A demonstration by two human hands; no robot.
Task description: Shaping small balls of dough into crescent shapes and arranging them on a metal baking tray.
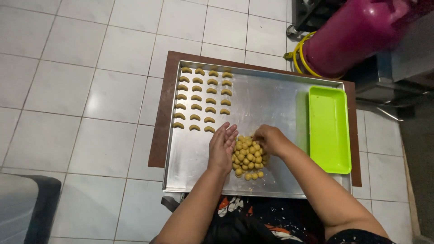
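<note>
A heap of small yellow dough balls (247,158) lies on a large metal baking tray (275,104). My left hand (222,144) stands on its edge just left of the heap, fingers straight and together, holding nothing. My right hand (267,138) is curled over the heap's upper right side, fingertips down among the balls; whether it grips one is hidden. Several crescent-shaped dough pieces (202,97) sit in neat rows at the tray's far left corner.
An empty lime-green plastic tray (329,129) rests on the metal tray's right side. The tray sits on a brown board (159,131) over a white tiled floor. A magenta gas cylinder (357,34) with a yellow hose lies at the far right.
</note>
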